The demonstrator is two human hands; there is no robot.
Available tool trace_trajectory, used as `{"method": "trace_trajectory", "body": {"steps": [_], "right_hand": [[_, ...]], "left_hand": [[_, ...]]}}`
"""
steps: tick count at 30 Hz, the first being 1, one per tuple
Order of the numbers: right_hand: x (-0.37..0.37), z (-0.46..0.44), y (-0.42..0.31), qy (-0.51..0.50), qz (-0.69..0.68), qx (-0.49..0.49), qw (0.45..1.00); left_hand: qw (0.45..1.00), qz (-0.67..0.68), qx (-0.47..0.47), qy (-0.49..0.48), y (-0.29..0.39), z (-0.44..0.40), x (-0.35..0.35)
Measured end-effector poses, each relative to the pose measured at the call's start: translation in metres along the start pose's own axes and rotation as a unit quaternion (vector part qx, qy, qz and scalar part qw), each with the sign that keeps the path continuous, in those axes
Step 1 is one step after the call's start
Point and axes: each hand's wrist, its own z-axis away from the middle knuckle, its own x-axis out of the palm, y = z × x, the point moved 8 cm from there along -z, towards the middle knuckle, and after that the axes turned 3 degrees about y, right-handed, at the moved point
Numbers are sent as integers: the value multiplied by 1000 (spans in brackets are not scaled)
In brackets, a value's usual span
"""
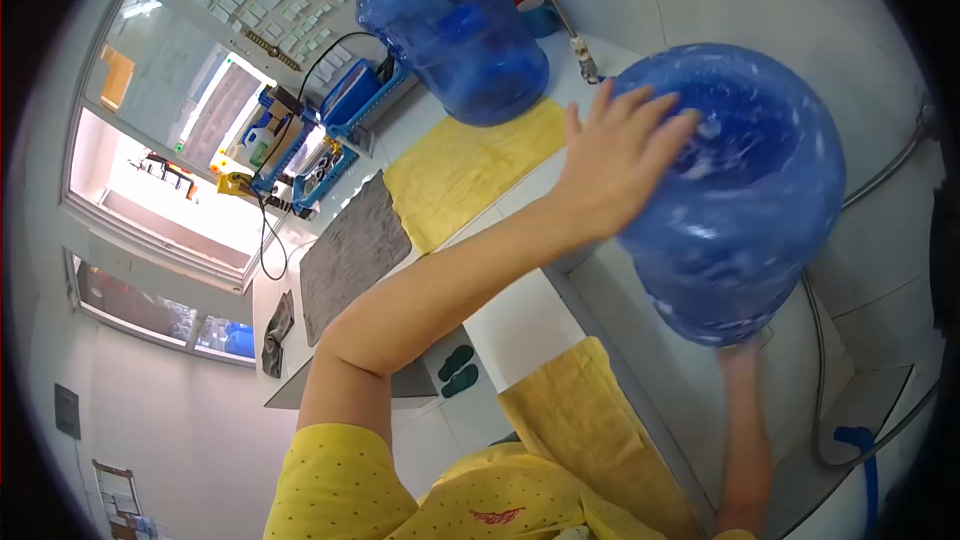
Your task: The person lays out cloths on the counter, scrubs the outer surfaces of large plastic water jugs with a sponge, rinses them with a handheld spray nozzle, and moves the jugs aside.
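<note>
The left hand (620, 160) is spreading its fingers wide, open, against the side of a blue jug (740, 240). The right hand (740, 352) is reaching up to the jug's neck; the jug is hiding most of it, so whether it is gripping cannot be told. The jug is hanging tilted over a white sink (665, 380), its neck pointing down towards the person and its base facing up and away, with white suds streaking its wall.

A yellow cloth (590, 410) is draping over the sink's near edge, close to the person's yellow shirt (490, 500). A grey hose (818, 380) is curving down on the right. Left of the sink, a second jug (455, 30) is standing upright on the white desk (408, 128), beside a yellow towel (470, 165). A grey towel (350, 250) is lying next to that. Blue baskets (375, 105) are sitting farther along, near a window (170, 180). Dark slippers (458, 370) are resting on the floor (425, 445).
</note>
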Motion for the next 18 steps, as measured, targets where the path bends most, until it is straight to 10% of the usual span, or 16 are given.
{"method": "trace_trajectory", "body": {"steps": [3,5,10,12,14,18], "right_hand": [[-29,-27,-83,298,42,13,954],[89,-16,-161,237,224,-192,926],[276,38,-202,76,159,-396,901],[267,43,-196,158,410,-605,664],[187,-3,-192,153,436,-464,756],[13,-46,-88,230,-18,5,973]], "left_hand": [[992,-76,93,-40,55,-24,8],[997,-5,58,-54,69,-45,29],[975,144,9,-166,65,-92,74],[949,210,-22,-236,56,-87,57],[942,198,65,-263,47,-70,41],[959,151,116,-213,59,-58,31]]}}
